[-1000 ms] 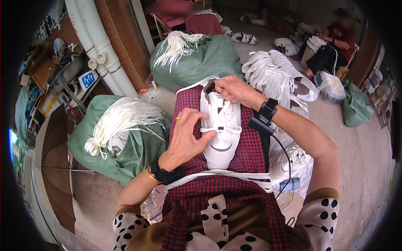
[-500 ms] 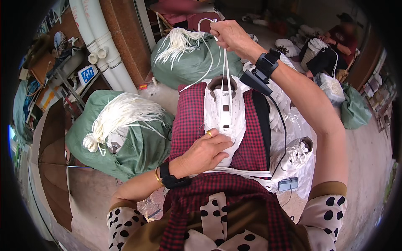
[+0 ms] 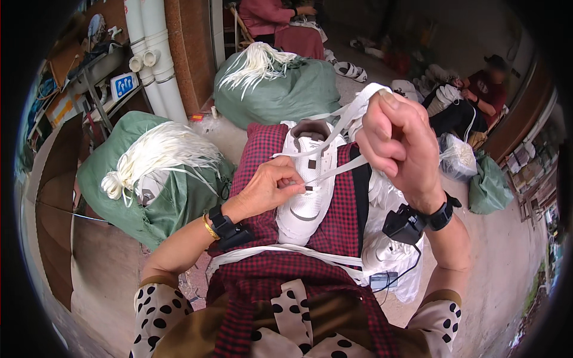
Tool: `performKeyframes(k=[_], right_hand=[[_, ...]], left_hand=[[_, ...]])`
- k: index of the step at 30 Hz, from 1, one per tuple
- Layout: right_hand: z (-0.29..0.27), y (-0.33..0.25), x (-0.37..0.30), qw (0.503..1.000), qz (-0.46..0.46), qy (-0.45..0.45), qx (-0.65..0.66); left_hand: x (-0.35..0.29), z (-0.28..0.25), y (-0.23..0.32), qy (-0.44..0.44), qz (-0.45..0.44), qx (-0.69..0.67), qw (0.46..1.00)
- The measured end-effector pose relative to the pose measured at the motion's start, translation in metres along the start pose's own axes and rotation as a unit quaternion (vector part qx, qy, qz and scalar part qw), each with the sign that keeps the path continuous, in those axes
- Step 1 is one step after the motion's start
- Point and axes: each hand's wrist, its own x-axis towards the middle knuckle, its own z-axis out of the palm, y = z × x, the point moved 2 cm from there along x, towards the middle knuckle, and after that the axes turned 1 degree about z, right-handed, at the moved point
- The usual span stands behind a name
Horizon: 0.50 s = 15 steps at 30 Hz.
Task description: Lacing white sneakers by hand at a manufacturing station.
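Observation:
A white sneaker [image 3: 303,206] lies on a red-and-black checked cloth [image 3: 259,152], its opening away from me and its toe toward me. My left hand [image 3: 268,188] is beside its lower eyelets, thumb and fingers pinched on a flat white shoelace [image 3: 334,174]. From there the lace stretches across the shoe to my right hand [image 3: 397,146]. That hand is raised at the shoe's right, fingers curled around the lace, with a loop arching over its top. Another stretch crosses the tongue toward my left hand. The pinching fingertips partly hide the lace at the eyelet.
A bundle of white laces [image 3: 170,149] tops a green sack [image 3: 98,173] at left; another green sack [image 3: 286,95] with laces stands behind. White shoes [image 3: 382,253] in plastic lie right. A black cable hangs from my right wrist device [image 3: 403,224]. Two people sit farther back.
My right hand has come down and nearer from high above the shoe, still holding the lace. My left hand has moved off the toe area and up to the lower eyelets, pinching.

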Motion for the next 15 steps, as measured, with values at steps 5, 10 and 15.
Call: performKeyframes(k=[5, 10, 15], right_hand=[[0.013, 0.008, -0.016, 0.997, -0.025, -0.023, -0.072], [0.004, 0.000, 0.001, 0.996, -0.079, 0.009, -0.043], [0.016, -0.001, 0.008, 0.993, -0.093, -0.008, -0.069]], left_hand=[[0.003, -0.002, 0.006, 0.009, 0.047, 0.051, 0.998], [0.016, -0.012, 0.010, -0.074, 0.120, 0.108, 0.984], [0.050, -0.025, 0.035, -0.099, 0.016, 0.074, 0.992]])
